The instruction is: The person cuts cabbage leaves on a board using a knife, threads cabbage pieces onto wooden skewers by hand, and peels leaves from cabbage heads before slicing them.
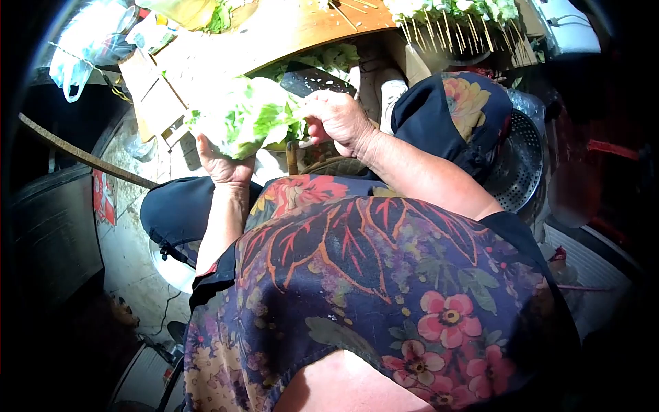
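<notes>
A head of leafy green lettuce [257, 117] is held up in front of my lap, partly washed out by bright light. My left hand [226, 168] supports it from below and the left, with the thumb up along its side. At the lettuce's right edge my right hand [338, 120] has its fingers curled in, pinching a leaf. Just behind the right hand is a dark flat piece [317, 79] with small white bits on it. Loose green leaves [336, 55] lie beyond it, under the table's edge. A brown wooden handle [292, 158] shows below the lettuce.
An orange-brown wooden table [302, 31] curves across the front, with loose sticks [343, 15] on it. Skewered leafy vegetables [456, 17] sit at the back right. A perforated metal colander [522, 165] stands by my right knee. A blue plastic bag [71, 74] hangs at the far left.
</notes>
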{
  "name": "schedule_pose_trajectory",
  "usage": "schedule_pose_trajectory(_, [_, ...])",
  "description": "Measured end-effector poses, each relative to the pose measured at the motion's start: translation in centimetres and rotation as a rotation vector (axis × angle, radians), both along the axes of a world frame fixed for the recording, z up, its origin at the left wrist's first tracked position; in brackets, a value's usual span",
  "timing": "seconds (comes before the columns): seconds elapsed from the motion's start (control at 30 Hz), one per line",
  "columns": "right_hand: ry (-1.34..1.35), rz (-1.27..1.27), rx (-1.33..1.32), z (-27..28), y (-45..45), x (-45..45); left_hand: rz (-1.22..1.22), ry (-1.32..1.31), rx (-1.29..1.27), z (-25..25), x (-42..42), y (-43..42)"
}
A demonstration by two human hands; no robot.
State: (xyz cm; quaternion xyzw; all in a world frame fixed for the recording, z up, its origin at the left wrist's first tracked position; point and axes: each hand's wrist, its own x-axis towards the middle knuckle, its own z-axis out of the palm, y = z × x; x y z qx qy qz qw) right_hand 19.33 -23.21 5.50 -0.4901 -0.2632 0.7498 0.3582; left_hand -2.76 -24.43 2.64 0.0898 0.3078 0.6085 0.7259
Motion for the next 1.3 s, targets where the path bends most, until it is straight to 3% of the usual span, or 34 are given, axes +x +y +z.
schedule_pose_trajectory(0.13, [0.062,-0.029,-0.079,-0.8,-0.8,-0.4,0.091,-0.059,-0.033,-0.1,0.1,0.3])
schedule_pose_trajectory(0.27, [0.009,0.100,-0.133,-2.2,-1.7,-0.6,0.131,-0.102,-0.008,-0.1,-0.4,0.6])
schedule_pose_trajectory(0.37, [-0.329,0.268,-0.017,-2.0,-1.7,-0.3,0.239,-0.016,-0.096,0.7,-0.6,1.0])
schedule_pose_trajectory(0.47, [-0.337,0.291,-0.099,-5.5,-1.7,-0.6,0.231,0.088,-0.103,0.9,-0.7,1.2])
schedule_pose_trajectory(0.57, [-0.332,0.278,-0.131,-5.3,-0.9,-0.4,0.209,0.080,-0.113,0.5,-0.4,1.5])
schedule_pose_trajectory(0.63, [-0.338,0.252,-0.047,-6.0,-0.2,-0.2,0.144,-0.033,-0.072,0.3,-0.5,1.4])
schedule_pose_trajectory(0.73, [-0.401,0.261,-0.011,-6.5,0.8,0.3,0.136,0.004,-0.110,0.7,0.3,1.6])
schedule_pose_trajectory(0.8, [-0.869,0.285,0.352,-6.1,1.1,0.8,0.152,-0.026,-0.095,0.6,0.6,1.6])
schedule_pose_trajectory(0.93, [-0.483,0.288,0.432,-2.2,2.1,0.4,0.090,-0.019,-0.073,1.0,1.5,1.9])
schedule_pose_trajectory(1.0, [-0.441,0.270,0.461,-0.5,2.1,-0.1,0.010,0.013,-0.059,0.7,1.7,2.1])
schedule_pose_trajectory(1.07, [-0.229,0.230,0.442,0.8,2.0,-0.7,-0.069,0.160,-0.027,0.9,2.4,1.7])
schedule_pose_trajectory(1.13, [-0.397,0.182,0.593,-0.5,2.4,-1.0,-0.062,0.344,-0.130,-0.1,2.6,1.7])
schedule_pose_trajectory(1.17, [-0.311,0.098,0.543,-1.3,2.3,-0.9,-0.144,0.327,-0.115,-0.4,2.0,1.8])
schedule_pose_trajectory(1.3, [-0.114,-0.146,0.392,-1.9,2.1,-0.3,-0.319,0.417,0.243,1.7,3.7,1.5])
